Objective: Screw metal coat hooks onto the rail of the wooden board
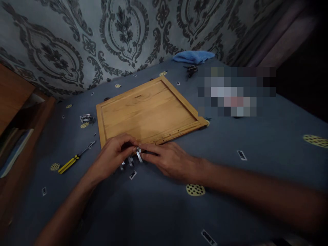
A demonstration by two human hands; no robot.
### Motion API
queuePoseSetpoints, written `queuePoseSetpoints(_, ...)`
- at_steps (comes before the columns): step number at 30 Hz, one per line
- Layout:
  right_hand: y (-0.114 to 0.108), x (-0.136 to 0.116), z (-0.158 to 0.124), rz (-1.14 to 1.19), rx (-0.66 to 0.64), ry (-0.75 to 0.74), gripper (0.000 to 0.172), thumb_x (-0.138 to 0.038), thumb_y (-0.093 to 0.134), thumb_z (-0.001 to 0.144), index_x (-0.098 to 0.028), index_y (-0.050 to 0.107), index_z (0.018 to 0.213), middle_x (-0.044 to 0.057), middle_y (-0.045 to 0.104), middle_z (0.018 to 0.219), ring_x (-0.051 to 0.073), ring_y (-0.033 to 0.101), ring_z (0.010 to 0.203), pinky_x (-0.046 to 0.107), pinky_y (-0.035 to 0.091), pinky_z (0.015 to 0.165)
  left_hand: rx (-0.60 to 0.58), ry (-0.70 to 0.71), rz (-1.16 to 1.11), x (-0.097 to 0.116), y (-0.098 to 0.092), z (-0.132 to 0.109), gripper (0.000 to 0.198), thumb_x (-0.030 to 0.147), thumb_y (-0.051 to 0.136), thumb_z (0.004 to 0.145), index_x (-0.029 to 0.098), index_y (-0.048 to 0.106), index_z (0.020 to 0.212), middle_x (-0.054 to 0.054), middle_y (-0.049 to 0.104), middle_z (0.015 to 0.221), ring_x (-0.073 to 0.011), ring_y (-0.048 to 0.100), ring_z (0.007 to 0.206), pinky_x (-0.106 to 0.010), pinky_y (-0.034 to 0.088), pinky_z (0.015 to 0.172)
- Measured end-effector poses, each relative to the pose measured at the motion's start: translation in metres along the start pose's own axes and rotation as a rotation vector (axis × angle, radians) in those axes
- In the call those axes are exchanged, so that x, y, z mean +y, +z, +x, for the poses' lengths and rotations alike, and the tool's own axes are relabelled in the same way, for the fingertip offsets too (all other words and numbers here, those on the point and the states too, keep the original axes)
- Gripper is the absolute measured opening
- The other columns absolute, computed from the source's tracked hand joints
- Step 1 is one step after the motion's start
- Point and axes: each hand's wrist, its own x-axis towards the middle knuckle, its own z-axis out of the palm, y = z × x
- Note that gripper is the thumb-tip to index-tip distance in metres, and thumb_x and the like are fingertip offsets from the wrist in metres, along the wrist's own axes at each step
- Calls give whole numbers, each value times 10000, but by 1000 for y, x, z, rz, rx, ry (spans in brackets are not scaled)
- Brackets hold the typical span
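Observation:
A wooden framed panel (148,111) lies flat on a blue-grey patterned bedsheet (243,177). At its near edge both my hands meet over a small shiny metal fitting (138,155). My left hand (114,157) is curled, its fingers pinched on the metal piece. My right hand (169,160) lies beside it, fingertips pressed to the same fitting. More bits of metal show just below the left fingers (126,164).
A yellow-and-black screwdriver (74,159) lies left of my hands. Another metal fitting (87,118) sits by the panel's left edge. A blue cloth (193,56) and a dark object (191,69) lie near the patterned wall. A wooden shelf (15,112) stands at the left.

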Motion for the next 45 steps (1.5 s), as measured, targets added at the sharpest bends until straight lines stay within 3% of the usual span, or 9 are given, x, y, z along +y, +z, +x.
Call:
queuePoseSetpoints(13,0,-1,0,21,13,13,386,-48,605,813,-178,652,1173,98,640,1361,186,709,784,302,536,606,3,33,78,2,-1,-2,146,306,588,890,194,681,895,-28,699,873,-177,635,840,-281,472,757)
queuePoseSetpoints(19,-3,-1,1,21,-56,8,436,-34,591,808,-172,634,1220,100,602,1419,206,718,832,320,551,617,-20,30,112,13,-9,-7,262,373,484,958,192,671,926,-35,695,873,-175,628,809,-278,462,714)
queuePoseSetpoints(29,2,0,1,48,-21,18,404,-60,649,822,-175,637,1209,89,620,1397,215,727,826,321,537,594,-4,25,262,16,-4,-27,276,399,688,859,234,644,1075,-38,676,1002,-216,627,904,-330,495,781)
queuePoseSetpoints(35,2,0,1,70,-10,7,403,-38,626,817,-160,641,1201,126,627,1376,194,714,812,296,521,595,94,84,399,12,6,-30,457,322,734,819,227,552,1228,-78,683,1189,-265,645,1082,-404,516,897)
queuePoseSetpoints(45,5,1,-1,38,49,-10,310,-85,609,868,-157,665,1165,108,623,1390,190,712,825,297,513,574,130,48,373,12,15,-28,655,279,761,785,258,432,1351,-38,695,1122,-248,655,1045,-419,514,907)
